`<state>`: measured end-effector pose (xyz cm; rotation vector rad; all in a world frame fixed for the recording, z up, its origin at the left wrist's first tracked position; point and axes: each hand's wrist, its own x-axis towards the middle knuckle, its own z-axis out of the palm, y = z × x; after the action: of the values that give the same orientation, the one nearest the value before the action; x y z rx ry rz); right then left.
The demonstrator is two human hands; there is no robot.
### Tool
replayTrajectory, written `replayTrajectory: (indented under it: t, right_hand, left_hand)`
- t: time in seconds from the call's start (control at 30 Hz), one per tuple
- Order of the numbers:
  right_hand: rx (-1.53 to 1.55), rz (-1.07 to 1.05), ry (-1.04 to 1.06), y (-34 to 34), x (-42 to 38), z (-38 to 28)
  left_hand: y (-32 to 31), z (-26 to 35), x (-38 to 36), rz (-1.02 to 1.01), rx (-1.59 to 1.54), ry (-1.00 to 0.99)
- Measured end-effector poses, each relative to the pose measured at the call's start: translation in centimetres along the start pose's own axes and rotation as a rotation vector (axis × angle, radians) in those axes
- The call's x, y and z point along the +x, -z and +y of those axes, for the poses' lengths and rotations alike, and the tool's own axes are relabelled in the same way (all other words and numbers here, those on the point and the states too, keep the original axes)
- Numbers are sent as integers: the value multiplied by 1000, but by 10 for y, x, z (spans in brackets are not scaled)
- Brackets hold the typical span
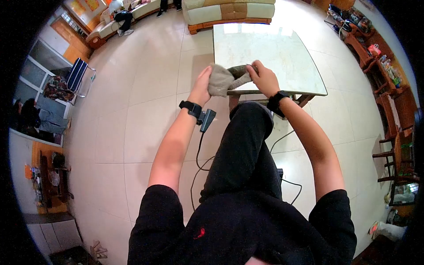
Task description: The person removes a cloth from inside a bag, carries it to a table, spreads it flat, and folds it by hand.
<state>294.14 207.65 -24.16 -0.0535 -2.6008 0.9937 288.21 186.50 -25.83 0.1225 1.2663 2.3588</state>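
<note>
Between my two hands, just over the near edge of the table, is a soft grey-brown fabric piece [221, 81] with a darker green-brown curved part; its exact kind I cannot make out. My left hand [204, 86] holds its bulky left side, with the fingers partly hidden behind the cloth. On the other side, my right hand [265, 80] pinches the narrower end between thumb and fingers. The fabric looks stretched from hand to hand, with a gap or fold near its middle. Both wrists wear black straps, and a dark device [208, 120] hangs by the left one.
A pale glossy-topped table [269, 48] stands ahead, its near edge under my hands. Black cables [197, 165] run down beside my legs. A sofa [229, 12] stands beyond the table, a folding chair [77, 76] at the left, wooden furniture [388, 110] along the right.
</note>
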Motion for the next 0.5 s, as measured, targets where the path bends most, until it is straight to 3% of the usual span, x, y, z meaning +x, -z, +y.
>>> replayTrajectory:
  t: [0.07, 0.13, 0.27, 0.3, 0.37, 0.4, 0.43, 0.5]
  right_hand:
    - [40, 18, -87, -4, 0, 29]
    - [23, 43, -113, -3, -4, 45]
    - [90, 60, -250, -4, -1, 84]
    - [166, 37, -330, 3, -3, 79]
    - [141, 35, -314, 12, 1, 81]
    - [117, 32, -295, 16, 5, 85]
    - [128, 89, -251, 18, 12, 86]
    - [199, 196, -198, 26, 22, 97]
  left_hand:
    - [17, -2, 2, 67, -65, 62]
    - [41, -9, 6, 220, -194, 254]
    - [96, -28, 20, 350, -83, 326]
    - [112, -31, 24, 350, -83, 332]
    - [135, -33, 34, 149, -86, 381]
    - [132, -32, 35, 143, -85, 376]
    - [123, -29, 31, 79, 73, 199]
    - [100, -12, 31, 67, 40, 142]
